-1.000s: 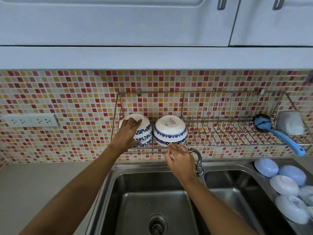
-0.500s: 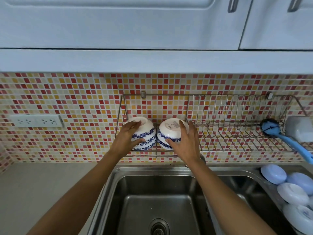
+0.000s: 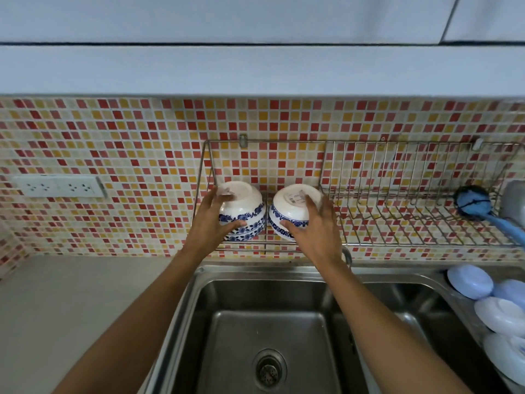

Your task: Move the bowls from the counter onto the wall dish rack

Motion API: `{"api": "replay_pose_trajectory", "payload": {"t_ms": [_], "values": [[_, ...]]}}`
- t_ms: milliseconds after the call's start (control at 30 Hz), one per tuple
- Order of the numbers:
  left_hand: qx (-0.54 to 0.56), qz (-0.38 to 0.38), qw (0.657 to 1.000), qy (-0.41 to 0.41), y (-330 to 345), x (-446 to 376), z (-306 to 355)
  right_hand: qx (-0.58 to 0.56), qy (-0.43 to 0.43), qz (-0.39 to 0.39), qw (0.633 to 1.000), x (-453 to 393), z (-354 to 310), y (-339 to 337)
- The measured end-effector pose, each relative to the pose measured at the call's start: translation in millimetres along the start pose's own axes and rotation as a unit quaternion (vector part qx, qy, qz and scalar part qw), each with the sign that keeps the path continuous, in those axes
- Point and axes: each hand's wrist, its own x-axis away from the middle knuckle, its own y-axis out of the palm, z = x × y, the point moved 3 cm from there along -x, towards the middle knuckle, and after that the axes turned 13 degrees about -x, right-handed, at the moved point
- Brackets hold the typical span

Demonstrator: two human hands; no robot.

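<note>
While steadying two upturned bowls on the wall dish rack (image 3: 397, 194):
Left hand (image 3: 211, 223) cupping left bowl (image 3: 243, 204), right hand (image 3: 314, 228) cupping right bowl (image 3: 289, 207); placement nearly finished.

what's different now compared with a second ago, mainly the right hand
The right hand rose from the rack's front rail near the tap and now cups the right bowl. The left hand stayed on the left bowl stack. Both bowl groups remain upside down on the wall rack; brush unchanged.
</note>
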Motion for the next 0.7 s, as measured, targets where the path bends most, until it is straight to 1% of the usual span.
{"api": "replay_pose_trajectory", "payload": {"t_ms": [300, 400, 500, 600, 700], "values": [[-0.002, -0.014, 1.0, 0.001, 1.0, 1.1, 0.3, 0.006, -0.003, 0.0, 1.0, 1.6, -1.8, -0.5], [-0.027, 0.006, 1.0, -0.001, -2.3, 5.5, 5.7, 0.012, 0.003, -0.008, 1.0, 2.9, -2.7, -0.3], [-0.08, 0.031, 0.996, 0.02, -2.3, 15.9, 9.9, 0.029, 0.009, -0.014, 0.999, 5.8, -5.2, -1.2], [-0.139, 0.001, 0.99, 0.0, 6.7, 32.3, 8.7, 0.036, -0.001, -0.013, 0.999, 9.1, -9.7, -5.7], [-0.155, -0.019, 0.987, -0.022, 14.1, 52.6, 10.2, 0.03, -0.034, -0.022, 0.999, 22.4, -15.3, -9.2]]}}
